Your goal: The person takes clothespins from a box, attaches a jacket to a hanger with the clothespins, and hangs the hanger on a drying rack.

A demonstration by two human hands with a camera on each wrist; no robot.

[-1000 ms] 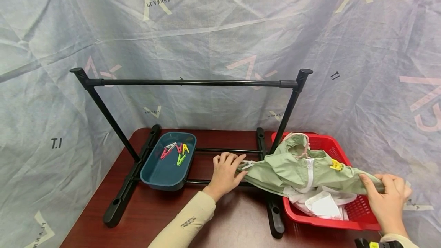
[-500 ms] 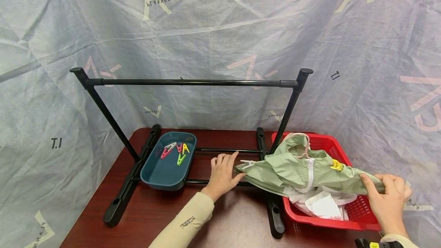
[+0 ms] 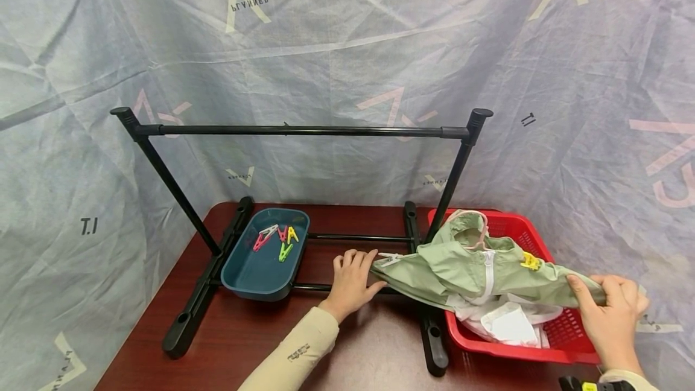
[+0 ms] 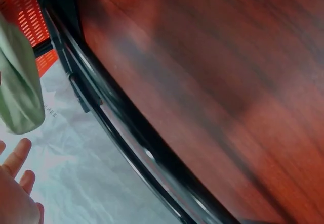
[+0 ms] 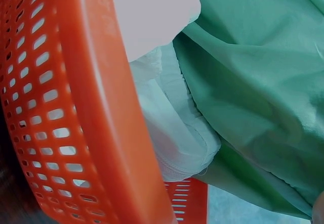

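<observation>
Green jacket, pinched at one sleeve

The right grip pinches one sleeve; a light, steady hold should spare the yellow clip. The left grip, relaxed and empty, sits just beside the other sleeve; best smooth around the white clip. The jacket spans between, partly over the red basket

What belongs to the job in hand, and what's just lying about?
Likely the job:
green zip-up jacket
pink hanger
yellow clothespin
white clothespin
right hand
left hand

Apparently standing by:
black garment rack
blue tray
loose clothespins
red basket
white clothing
</observation>
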